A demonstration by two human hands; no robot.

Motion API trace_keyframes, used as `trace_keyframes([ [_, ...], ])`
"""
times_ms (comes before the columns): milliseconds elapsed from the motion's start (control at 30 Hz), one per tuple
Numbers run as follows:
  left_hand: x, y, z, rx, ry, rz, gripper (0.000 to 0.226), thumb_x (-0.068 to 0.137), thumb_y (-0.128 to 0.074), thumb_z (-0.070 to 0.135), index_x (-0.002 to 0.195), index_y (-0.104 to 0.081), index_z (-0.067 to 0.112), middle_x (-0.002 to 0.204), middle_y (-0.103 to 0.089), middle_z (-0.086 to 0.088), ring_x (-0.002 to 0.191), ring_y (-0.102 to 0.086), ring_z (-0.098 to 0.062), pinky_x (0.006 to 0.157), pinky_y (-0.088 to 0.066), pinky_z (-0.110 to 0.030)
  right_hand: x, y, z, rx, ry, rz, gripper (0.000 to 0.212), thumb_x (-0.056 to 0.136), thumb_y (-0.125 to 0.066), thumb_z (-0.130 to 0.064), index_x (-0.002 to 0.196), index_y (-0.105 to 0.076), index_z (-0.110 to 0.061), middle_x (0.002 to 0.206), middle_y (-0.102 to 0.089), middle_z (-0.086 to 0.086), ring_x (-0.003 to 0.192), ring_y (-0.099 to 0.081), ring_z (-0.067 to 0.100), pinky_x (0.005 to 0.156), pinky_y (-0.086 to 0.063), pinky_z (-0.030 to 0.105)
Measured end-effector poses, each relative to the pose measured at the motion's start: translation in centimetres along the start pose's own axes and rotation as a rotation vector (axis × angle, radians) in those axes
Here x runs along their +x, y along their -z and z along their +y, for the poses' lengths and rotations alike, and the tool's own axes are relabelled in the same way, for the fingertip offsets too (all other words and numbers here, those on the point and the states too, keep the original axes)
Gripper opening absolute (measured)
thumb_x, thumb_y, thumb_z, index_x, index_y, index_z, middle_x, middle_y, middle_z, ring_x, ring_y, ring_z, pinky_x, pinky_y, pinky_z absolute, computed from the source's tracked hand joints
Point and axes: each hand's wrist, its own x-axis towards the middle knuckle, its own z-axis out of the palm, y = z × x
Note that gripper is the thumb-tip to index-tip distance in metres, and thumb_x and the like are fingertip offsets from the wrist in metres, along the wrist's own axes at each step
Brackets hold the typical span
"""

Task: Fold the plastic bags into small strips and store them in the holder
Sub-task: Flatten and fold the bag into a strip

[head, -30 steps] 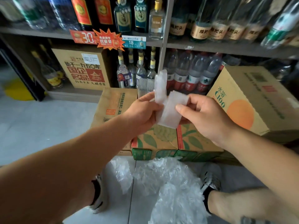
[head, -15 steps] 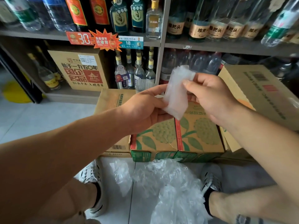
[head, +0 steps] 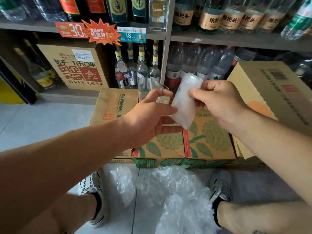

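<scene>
A folded white plastic bag strip [head: 184, 102] is held up in front of me, slanting from upper right to lower left. My right hand [head: 219, 105] pinches its upper part between thumb and fingers. My left hand [head: 148, 120] is just left of it, thumb and fingers touching the strip's lower edge. Behind my left hand a clear ribbed plastic holder [head: 148, 86] stands on a cardboard box [head: 114, 105]. A heap of loose crumpled clear plastic bags [head: 177, 195] lies on the floor between my feet.
Cardboard boxes with green fruit prints [head: 207, 142] stand in front of me, and a larger box [head: 273, 92] leans at the right. Shelves of bottles [head: 199, 63] rise behind them. My shoes [head: 221, 184] flank the bag heap on the tiled floor.
The sideways flap of the strip has been folded in, leaving one compact piece. My right hand rose and holds its top; my left hand's fingers have loosened at the lower edge.
</scene>
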Motion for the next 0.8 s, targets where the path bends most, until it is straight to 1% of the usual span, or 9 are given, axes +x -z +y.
trace_keyframes([
  [67,0.0,0.0,0.1,0.074,-0.056,0.003,0.025,0.100,-0.051,-0.003,0.114,-0.051,0.018,0.104,-0.068,-0.020,0.095,-0.069,-0.038,0.092,-0.057,-0.058,0.3,0.1,0.0,0.004,-0.001,0.026,0.015,0.079,-0.075,-0.016,0.079,-0.074,-0.001,0.070,-0.068,0.006,0.066,-0.059,0.016,0.071,-0.052,0.036],
  [200,-0.1,0.2,-0.2,0.143,-0.047,0.014,0.012,0.102,-0.055,0.007,0.105,-0.062,0.016,0.105,-0.068,-0.017,0.097,-0.068,-0.037,0.098,-0.055,-0.058,0.6,0.2,-0.1,0.005,-0.016,0.052,0.024,0.070,-0.073,-0.023,0.082,-0.074,-0.002,0.069,-0.069,0.008,0.065,-0.059,0.016,0.071,-0.051,0.037],
  [300,0.1,0.3,-0.6,0.195,-0.036,-0.006,0.005,0.094,-0.065,0.015,0.099,-0.066,0.014,0.103,-0.072,-0.011,0.100,-0.070,-0.031,0.098,-0.056,-0.052,0.5,0.1,-0.3,-0.014,-0.014,0.072,0.023,0.072,-0.072,-0.023,0.083,-0.075,-0.003,0.075,-0.073,0.014,0.066,-0.060,0.016,0.073,-0.052,0.038],
  [400,0.2,0.5,-0.9,0.319,-0.016,-0.020,0.026,0.082,-0.073,0.028,0.098,-0.071,0.007,0.100,-0.075,-0.007,0.101,-0.071,-0.024,0.094,-0.057,-0.042,0.6,0.0,-0.5,-0.023,-0.017,0.076,0.015,0.078,-0.072,-0.016,0.082,-0.075,-0.002,0.070,-0.071,0.012,0.064,-0.059,0.015,0.072,-0.052,0.036],
  [500,0.4,0.6,-1.2,0.400,-0.001,0.058,0.025,0.089,-0.073,0.026,0.098,-0.075,0.003,0.100,-0.078,-0.008,0.101,-0.074,-0.021,0.094,-0.058,-0.040,0.8,-0.1,-0.6,0.010,-0.046,0.087,0.013,0.079,-0.072,-0.011,0.084,-0.074,0.001,0.075,-0.072,0.017,0.067,-0.061,0.016,0.076,-0.057,0.040],
  [600,0.7,0.6,-1.6,0.414,0.038,0.149,0.029,0.091,-0.073,0.026,0.101,-0.074,-0.001,0.098,-0.079,-0.010,0.097,-0.076,-0.021,0.093,-0.060,-0.041,0.9,0.0,-0.5,0.074,-0.099,0.097,0.010,0.081,-0.071,-0.003,0.088,-0.073,0.004,0.081,-0.070,0.014,0.072,-0.061,0.019,0.074,-0.056,0.035],
  [733,0.8,0.6,-1.9,0.443,0.030,0.224,0.027,0.087,-0.079,0.025,0.103,-0.073,0.004,0.101,-0.078,-0.007,0.100,-0.075,-0.022,0.095,-0.059,-0.044,0.8,-0.1,-0.3,0.069,-0.121,0.116,0.008,0.083,-0.071,-0.002,0.089,-0.073,0.004,0.081,-0.068,0.010,0.071,-0.061,0.017,0.067,-0.055,0.028],
  [767,0.8,0.7,-1.9,0.440,-0.007,0.251,0.032,0.082,-0.083,0.025,0.105,-0.070,0.008,0.104,-0.077,-0.005,0.102,-0.074,-0.024,0.096,-0.058,-0.045,0.9,-0.1,-0.4,0.059,-0.119,0.126,0.009,0.082,-0.071,-0.002,0.089,-0.074,0.003,0.078,-0.068,0.009,0.069,-0.060,0.017,0.066,-0.053,0.028],
  [800,0.8,0.7,-1.8,0.421,-0.039,0.278,0.047,0.074,-0.089,0.028,0.110,-0.064,0.013,0.109,-0.076,-0.003,0.104,-0.073,-0.026,0.098,-0.057,-0.046,0.9,-0.1,-0.4,0.054,-0.114,0.131,0.009,0.082,-0.071,-0.004,0.088,-0.074,0.001,0.077,-0.068,0.008,0.068,-0.060,0.017,0.066,-0.052,0.028],
])
